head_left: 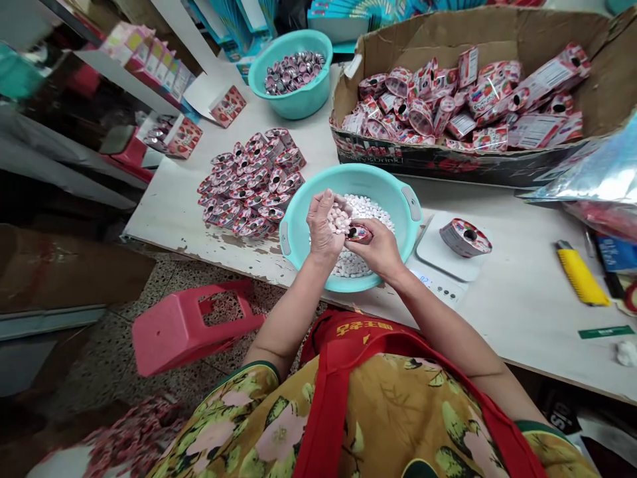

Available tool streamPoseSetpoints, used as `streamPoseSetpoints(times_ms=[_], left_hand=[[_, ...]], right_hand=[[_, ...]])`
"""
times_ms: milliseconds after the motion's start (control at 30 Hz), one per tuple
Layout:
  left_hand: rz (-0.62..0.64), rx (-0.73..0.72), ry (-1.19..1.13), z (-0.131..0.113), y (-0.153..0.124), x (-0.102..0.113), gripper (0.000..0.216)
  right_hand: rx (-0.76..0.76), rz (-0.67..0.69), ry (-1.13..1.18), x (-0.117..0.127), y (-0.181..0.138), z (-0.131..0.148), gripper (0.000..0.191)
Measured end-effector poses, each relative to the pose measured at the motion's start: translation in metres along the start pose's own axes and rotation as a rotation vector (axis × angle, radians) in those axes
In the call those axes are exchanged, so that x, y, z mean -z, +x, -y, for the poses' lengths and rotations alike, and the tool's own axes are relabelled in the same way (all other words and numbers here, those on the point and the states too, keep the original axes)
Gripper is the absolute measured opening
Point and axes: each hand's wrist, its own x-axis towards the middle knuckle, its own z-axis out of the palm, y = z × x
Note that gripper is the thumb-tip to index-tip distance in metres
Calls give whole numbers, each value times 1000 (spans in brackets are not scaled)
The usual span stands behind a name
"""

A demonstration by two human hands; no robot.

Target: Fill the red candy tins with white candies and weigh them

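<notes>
Your white table (522, 312) (its front edge (186, 243) chipped) stretches toward four o'clock; at eight o'clock you have a pink stool (172, 332) on speckled floor (166, 272).

Smooth plastic basin (299, 216), matt pellets (351, 264), glossy containers (485, 93), cardboard box (497, 33), flaking painted tabletop (522, 279)

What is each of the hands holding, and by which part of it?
The left hand cups loose pale pieces in its palm. The right hand holds a pack by its sides; exact finger contacts are partly hidden.
</notes>
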Motion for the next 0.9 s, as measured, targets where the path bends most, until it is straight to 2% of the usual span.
streamPoseSetpoints(times_ms=[167, 367, 533, 733, 900], left_hand=[[-136, 129, 184, 3, 7, -5, 25], [-84, 81, 232, 6, 12, -9, 33], [-50, 89, 192, 9, 14, -12, 40], [-16, 16, 177, 8, 13, -18, 45], [20, 30, 212, 5, 7, -25, 48]], right_hand=[[-43, 10, -116, -2, 0, 5, 32], [-40, 30, -184, 0, 3, 11, 29], [-45, 10, -169, 7, 5, 13, 27], [-85, 33, -150, 13, 4, 15, 29], [-105, 25, -115, 16, 5, 14, 31]])
